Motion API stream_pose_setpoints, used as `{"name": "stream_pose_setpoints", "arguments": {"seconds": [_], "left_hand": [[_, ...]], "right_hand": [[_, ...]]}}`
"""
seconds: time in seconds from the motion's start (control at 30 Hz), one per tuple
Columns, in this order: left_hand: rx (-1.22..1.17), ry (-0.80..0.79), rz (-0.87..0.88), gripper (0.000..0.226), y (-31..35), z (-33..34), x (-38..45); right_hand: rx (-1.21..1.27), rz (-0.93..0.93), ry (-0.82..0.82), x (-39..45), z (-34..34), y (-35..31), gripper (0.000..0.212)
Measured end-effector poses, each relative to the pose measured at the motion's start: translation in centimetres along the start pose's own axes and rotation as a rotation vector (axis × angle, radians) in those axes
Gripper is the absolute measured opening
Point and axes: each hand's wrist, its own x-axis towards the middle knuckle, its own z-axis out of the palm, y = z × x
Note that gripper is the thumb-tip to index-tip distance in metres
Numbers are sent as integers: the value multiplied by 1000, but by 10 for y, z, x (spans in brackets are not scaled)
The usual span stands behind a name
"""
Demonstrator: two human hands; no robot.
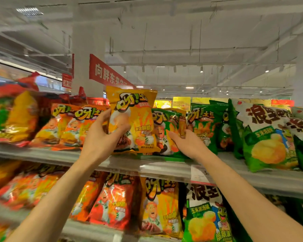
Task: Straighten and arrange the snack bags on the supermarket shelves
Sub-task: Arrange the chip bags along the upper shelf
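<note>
While left hand (pixel 101 137) grips it, yellow "呀!土豆" bag (pixel 135 117) upright.

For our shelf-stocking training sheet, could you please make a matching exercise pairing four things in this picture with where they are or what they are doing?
Things:
1. left hand
2. right hand
3. yellow snack bag
4. red hanging sign

States:
A. overhead, behind the top shelf
B. raised above its row
C. gripping the yellow bag's left edge
D. open, reaching to the green bags

Pairs: 1-C, 2-D, 3-B, 4-A
</note>
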Motion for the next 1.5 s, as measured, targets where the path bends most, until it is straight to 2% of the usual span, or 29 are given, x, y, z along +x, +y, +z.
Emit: {"name": "stream_pose_setpoints", "arguments": {"seconds": [0.1, 0.3, 0.37, 0.5, 0.63, 0.77, 0.83, 0.93, 1.03, 1.17, 1.3, 1.4, 1.5], "left_hand": [[20, 8, 6, 81, -6, -7, 0], [23, -3, 23, 79, -8, -5, 0], [19, -22, 26, 79, -6, -1, 0], [5, -55, 30, 78, -2, 15, 3], [108, -59, 68, 80, 4, 40, 8], [212, -129, 135, 79, 11, 68, 13], [252, -174, 163, 75, 12, 82, 13], [335, -288, 185, 79, 8, 99, 10], [424, -313, 173, 73, 0, 107, 10], [462, -344, 203, 73, -6, 110, 8], [415, -271, 217, 69, -4, 105, 1], [361, -151, 303, 55, -1, 100, -11], [265, -39, 328, 41, 3, 92, -25]], "right_hand": [[17, 19, -16, 10, 7, 5, 68], [160, -81, 126, 8, 1, 8, 62], [211, -94, 207, 6, -12, 14, 52], [243, -41, 317, -1, -51, 35, 60], [245, 8, 342, -7, -73, 59, 44], [217, 38, 359, -13, -78, 68, 67], [221, 37, 343, -15, -79, 69, 70], [139, 46, 278, -20, -74, 72, 66], [-48, 40, 211, -23, -65, 75, 53], [-168, 44, 254, -24, -63, 77, 55], [-205, -46, 398, -33, -61, 78, 55], [-175, -136, 435, -47, -65, 77, 55], [-112, -209, 474, -69, -68, 80, 44]]}}
